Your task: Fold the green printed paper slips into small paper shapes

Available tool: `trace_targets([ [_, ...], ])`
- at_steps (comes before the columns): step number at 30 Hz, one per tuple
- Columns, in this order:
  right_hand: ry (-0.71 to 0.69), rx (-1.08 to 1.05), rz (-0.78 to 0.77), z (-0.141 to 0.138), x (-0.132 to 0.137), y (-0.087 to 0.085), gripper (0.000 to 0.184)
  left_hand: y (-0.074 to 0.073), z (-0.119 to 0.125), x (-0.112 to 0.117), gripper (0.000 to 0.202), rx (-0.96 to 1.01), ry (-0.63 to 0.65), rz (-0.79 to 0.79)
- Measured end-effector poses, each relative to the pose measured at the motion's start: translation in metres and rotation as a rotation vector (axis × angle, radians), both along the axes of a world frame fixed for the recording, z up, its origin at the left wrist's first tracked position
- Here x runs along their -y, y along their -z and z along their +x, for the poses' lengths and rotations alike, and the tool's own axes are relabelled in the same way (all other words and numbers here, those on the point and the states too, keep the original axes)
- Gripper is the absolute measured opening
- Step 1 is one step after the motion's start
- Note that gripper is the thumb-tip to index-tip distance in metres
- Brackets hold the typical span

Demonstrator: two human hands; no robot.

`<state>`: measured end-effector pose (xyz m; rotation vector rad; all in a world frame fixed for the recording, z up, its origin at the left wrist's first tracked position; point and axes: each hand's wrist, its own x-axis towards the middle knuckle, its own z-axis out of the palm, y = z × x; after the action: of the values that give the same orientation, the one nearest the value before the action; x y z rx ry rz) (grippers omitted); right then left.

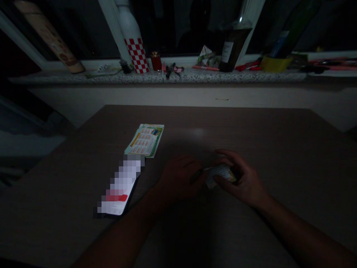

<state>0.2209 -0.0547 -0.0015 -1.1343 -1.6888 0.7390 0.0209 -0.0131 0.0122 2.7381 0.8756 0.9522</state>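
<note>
Right hand (249,182) pinches a card (220,171), left hand (181,175) grip I cannot tell; past the worktop (259,126)'s far edge stands an opaque checkered bottle (136,52).

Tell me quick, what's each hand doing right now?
Left hand: curled, but too dark to tell if it holds anything.
Right hand: partly closed, holding a small card.

Nothing can be read — print on the small card (219,172) and card stack (145,141) is too fine.
</note>
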Motion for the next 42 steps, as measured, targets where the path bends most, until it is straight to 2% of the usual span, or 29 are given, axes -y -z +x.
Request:
trace_targets([
  [5, 0.068, -0.089, -0.085, -0.002, -0.003, 0.004, 0.055, 0.002, -0.001, 0.001, 0.027, -0.022, -0.046, -0.037],
  [7, 0.058, -0.099, -0.099, -0.001, -0.004, 0.006, 0.058, 0.004, -0.001, 0.002, 0.023, 0.036, -0.082, -0.059],
  [9, 0.027, -0.112, -0.116, 0.001, -0.005, 0.007, 0.061, 0.005, -0.001, 0.002, 0.031, 0.107, -0.1, -0.077],
  [11, -0.006, -0.097, -0.149, 0.003, -0.006, 0.008, 0.061, 0.003, -0.002, 0.001, 0.045, 0.121, -0.052, -0.109],
  [15, -0.098, -0.065, -0.27, 0.01, -0.009, 0.007, 0.053, -0.002, -0.004, 0.0, 0.056, -0.058, 0.101, -0.158],
  [19, -0.184, -0.118, -0.377, 0.016, -0.012, 0.006, 0.046, -0.002, -0.007, -0.004, 0.052, -0.245, 0.139, -0.136],
  [24, -0.236, -0.208, -0.448, 0.019, -0.015, 0.007, 0.039, 0.003, -0.008, -0.009, 0.043, -0.319, 0.198, -0.1],
  [27, -0.215, -0.148, -0.422, 0.019, -0.016, 0.009, 0.035, 0.004, -0.007, -0.01, 0.034, -0.349, 0.226, -0.083],
  [30, -0.136, -0.007, -0.369, 0.022, -0.017, 0.014, 0.031, 0.003, -0.007, -0.008, 0.033, -0.367, 0.231, -0.088],
  [34, -0.096, 0.098, -0.331, 0.026, -0.016, 0.019, 0.033, -0.001, -0.007, -0.006, 0.028, -0.387, 0.27, -0.106],
  [39, -0.113, 0.441, -0.08, 0.026, -0.012, 0.007, 0.041, -0.003, -0.007, -0.005, 0.03, -0.39, 0.326, -0.155],
  [42, -0.131, 0.566, 0.026, 0.023, -0.009, 0.001, 0.041, -0.004, -0.007, -0.005, 0.029, -0.376, 0.319, -0.165],
])
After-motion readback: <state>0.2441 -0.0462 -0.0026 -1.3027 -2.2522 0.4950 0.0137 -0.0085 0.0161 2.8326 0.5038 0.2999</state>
